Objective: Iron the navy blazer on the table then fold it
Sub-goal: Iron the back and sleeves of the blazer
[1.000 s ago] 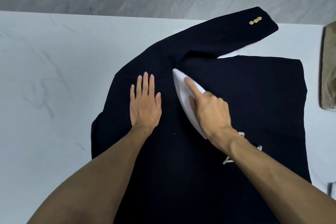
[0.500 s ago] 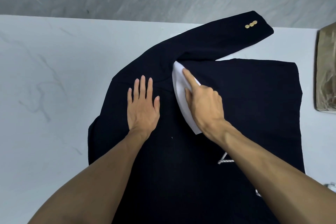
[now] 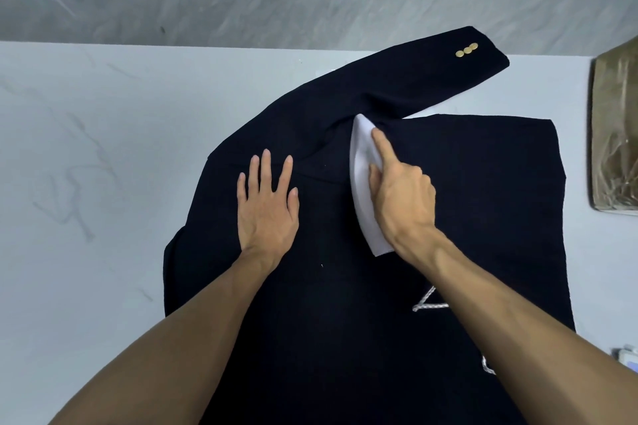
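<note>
The navy blazer [image 3: 466, 203] lies flat on the white marble table [image 3: 86, 183], one sleeve stretched toward the far right with three gold buttons [image 3: 466, 50] at its cuff. My right hand [image 3: 402, 197] grips the white iron [image 3: 360, 162], index finger laid along its top; the iron's tip sits at the armpit seam under the sleeve. My left hand [image 3: 267, 207] rests flat on the blazer just left of the iron, fingers spread, holding nothing. The iron's cord [image 3: 426, 302] shows as a pale line on the cloth below my right forearm.
A brownish plastic-wrapped package [image 3: 616, 138] lies at the table's right edge. A small white and blue object [image 3: 626, 357] peeks in at the lower right. Grey floor lies beyond the table's far edge. Bare tabletop stretches to the left of the blazer.
The iron has slid forward along the blazer toward the armpit seam with my right hand on it. My left hand stays flat on the cloth beside it.
</note>
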